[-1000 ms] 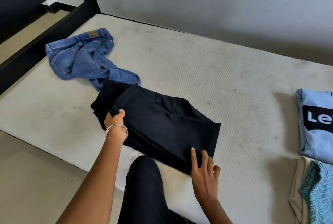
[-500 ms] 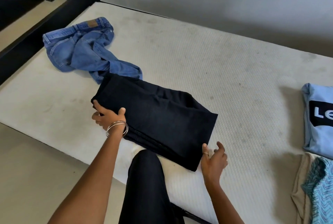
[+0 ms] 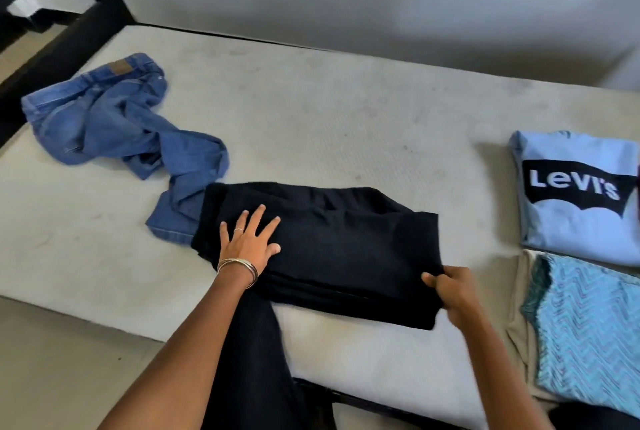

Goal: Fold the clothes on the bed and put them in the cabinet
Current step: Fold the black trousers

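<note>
Head camera looks down on a bare mattress (image 3: pixel 346 111) where several clothes lie. Near the front edge, in the middle, there is a folded black garment (image 3: pixel 346 242), most probably trousers, lying flat in a wide rectangle. The left hand (image 3: pixel 247 239) rests flat on the left part of this garment, with the fingers straight and spread; it presses the cloth and does not hold it. Thin bangles (image 3: pixel 239 265) are on this wrist and a ring is on one finger. The right hand (image 3: pixel 450 287) is at the right front corner of the black garment; its fingers are curled around the edge of the cloth and the thumb lies on top, so it grips the garment there.

To the left and further back, crumpled blue jeans (image 3: pixel 114 121) lie unfolded, and the end of one leg goes under the left side of the black garment. On the right side of the mattress a folded light blue T-shirt (image 3: pixel 575 218) with a black "Levi's" logo lies flat. Just in front of it is a folded turquoise cloth (image 3: pixel 588 332) with a zigzag pattern, on top of a beige cloth (image 3: pixel 519 325). A dark bed frame (image 3: pixel 62 45) stands at the far left.
</note>
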`<action>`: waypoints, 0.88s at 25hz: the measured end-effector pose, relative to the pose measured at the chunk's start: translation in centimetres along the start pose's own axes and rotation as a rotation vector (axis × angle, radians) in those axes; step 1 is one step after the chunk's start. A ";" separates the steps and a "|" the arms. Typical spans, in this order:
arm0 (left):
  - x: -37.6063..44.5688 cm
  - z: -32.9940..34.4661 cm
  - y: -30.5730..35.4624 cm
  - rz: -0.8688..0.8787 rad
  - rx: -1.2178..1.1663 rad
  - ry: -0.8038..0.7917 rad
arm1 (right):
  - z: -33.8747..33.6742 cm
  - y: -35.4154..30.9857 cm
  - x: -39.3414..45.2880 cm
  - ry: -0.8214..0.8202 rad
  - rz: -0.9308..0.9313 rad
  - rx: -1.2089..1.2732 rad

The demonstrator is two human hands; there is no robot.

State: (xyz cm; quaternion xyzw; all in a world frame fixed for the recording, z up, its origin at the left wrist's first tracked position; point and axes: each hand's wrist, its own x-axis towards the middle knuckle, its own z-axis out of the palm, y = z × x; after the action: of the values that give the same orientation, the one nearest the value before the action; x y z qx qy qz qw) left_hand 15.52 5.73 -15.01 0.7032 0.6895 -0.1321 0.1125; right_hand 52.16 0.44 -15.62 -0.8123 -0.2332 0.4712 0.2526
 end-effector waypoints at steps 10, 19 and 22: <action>-1.5 1.5 8.4 0.009 -0.057 -0.099 | -0.9 -0.5 0.7 0.360 -0.544 -0.653; 0.2 2.9 6.6 -0.073 -0.312 -0.124 | 10.3 1.5 0.4 -0.119 -0.592 -0.877; 1.4 2.4 6.2 -0.147 -0.587 0.113 | 9.3 -1.3 0.2 -0.103 -0.637 -0.252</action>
State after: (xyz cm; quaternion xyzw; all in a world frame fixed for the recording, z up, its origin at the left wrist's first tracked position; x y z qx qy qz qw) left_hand 21.64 6.08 -17.86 0.5952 0.7523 0.1041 0.2625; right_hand 43.87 3.32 -18.89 -0.6987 -0.5437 0.3767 0.2726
